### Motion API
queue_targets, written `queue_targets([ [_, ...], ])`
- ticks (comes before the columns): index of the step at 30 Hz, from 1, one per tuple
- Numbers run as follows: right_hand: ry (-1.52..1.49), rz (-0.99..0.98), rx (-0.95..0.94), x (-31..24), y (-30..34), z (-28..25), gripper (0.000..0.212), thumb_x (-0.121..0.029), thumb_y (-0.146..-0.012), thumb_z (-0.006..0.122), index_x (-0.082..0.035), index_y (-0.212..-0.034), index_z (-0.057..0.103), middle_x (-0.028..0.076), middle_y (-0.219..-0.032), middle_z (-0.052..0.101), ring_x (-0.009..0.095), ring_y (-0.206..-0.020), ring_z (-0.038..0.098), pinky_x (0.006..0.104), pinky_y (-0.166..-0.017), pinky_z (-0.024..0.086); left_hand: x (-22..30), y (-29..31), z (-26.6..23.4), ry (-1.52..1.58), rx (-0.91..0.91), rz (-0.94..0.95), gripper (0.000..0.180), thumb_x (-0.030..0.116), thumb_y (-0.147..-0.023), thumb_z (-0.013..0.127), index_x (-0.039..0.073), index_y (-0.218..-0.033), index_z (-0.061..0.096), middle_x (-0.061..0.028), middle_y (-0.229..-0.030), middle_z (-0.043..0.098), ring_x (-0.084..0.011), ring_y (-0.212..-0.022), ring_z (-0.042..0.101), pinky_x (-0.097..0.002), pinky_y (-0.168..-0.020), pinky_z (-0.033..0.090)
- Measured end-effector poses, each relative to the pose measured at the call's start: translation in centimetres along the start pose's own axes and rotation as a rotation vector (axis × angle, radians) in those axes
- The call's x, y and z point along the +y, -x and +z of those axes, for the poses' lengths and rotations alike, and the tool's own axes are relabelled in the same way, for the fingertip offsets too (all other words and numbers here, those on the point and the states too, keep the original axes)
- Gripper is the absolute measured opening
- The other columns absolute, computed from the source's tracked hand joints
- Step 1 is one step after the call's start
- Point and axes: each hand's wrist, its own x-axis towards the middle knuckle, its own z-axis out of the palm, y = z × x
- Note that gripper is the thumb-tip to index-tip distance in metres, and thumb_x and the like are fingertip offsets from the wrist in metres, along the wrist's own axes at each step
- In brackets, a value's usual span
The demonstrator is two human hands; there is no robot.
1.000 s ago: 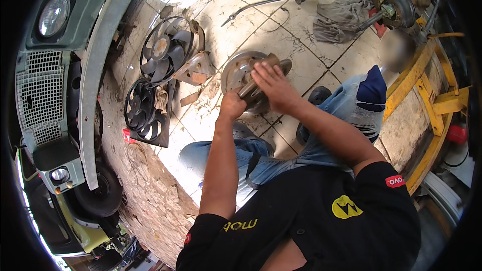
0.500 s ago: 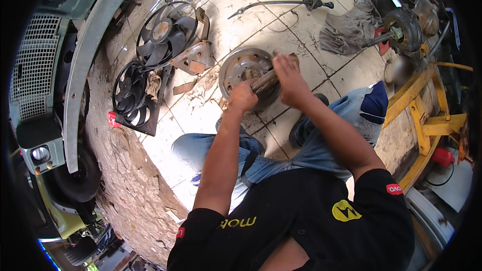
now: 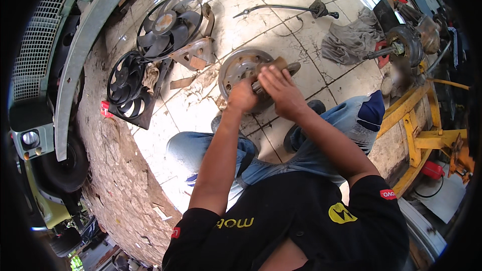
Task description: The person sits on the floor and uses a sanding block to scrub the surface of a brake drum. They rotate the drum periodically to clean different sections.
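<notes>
A: Down on the white tiled floor (image 3: 311,78), between the knees: a round metal brake disc and hub (image 3: 240,68), lying flat, rusty brown at the middle.

B: Left hand (image 3: 242,96) curled into a fist at the disc's near edge, closed tight on something there; exactly what, hidden by the fingers.

A: Right hand (image 3: 280,89) laid over the hub's centre, fingers spread and bent, pressing on the brownish part poking out toward the right. Wrapped around it or just resting on top? Cannot tell from up here.

B: Both hands touching, thumb side to thumb side, right over the middle of the disc.

A: Off to the left, two black radiator fans: upper fan (image 3: 168,22) in its ring, lower fan (image 3: 128,78) on a square shroud, a rag tucked between. A rusty metal bracket (image 3: 197,55) just beside the upper one, near the disc.

B: Further up, a long thin rod (image 3: 281,8) across the tiles. To its right a grey cloth (image 3: 351,40), bunched up.

A: Far right, yellow steel frame (image 3: 416,135). Far left, green vehicle front (image 3: 30,70) with grille and headlamp.
</notes>
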Motion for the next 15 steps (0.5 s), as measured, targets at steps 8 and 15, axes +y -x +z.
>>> queue_targets([
  [8, -0.026, 0.147, 0.126, 0.1, -0.6, 0.6, 0.073, 0.001, -0.077, 0.057, -0.003, -0.148, 0.039, 0.017, -0.154, 0.037, 0.035, -0.147, 0.029, 0.0542, -0.119, 0.023, -3.7, 0.5, 0.6, 0.149, -0.015, 0.085, 0.057, 0.012, -0.078, 0.070, 0.011, -0.134, 0.060, -0.0229, -0.121, 0.067, -0.0343, -0.115, 0.064, -0.0394, -0.100, 0.049],
  [15, -0.061, -0.100, 0.009, -1.8, -0.6, 0.4, 0.077, 0.004, -0.076, 0.054, -0.005, -0.150, 0.037, 0.015, -0.155, 0.037, 0.035, -0.148, 0.027, 0.0526, -0.121, 0.019, -6.0, 0.9, 0.1, 0.199, -0.126, 0.018, 0.049, 0.020, -0.083, 0.073, 0.005, -0.129, 0.063, -0.0193, -0.118, 0.069, -0.0289, -0.111, 0.066, -0.0352, -0.097, 0.050],
])
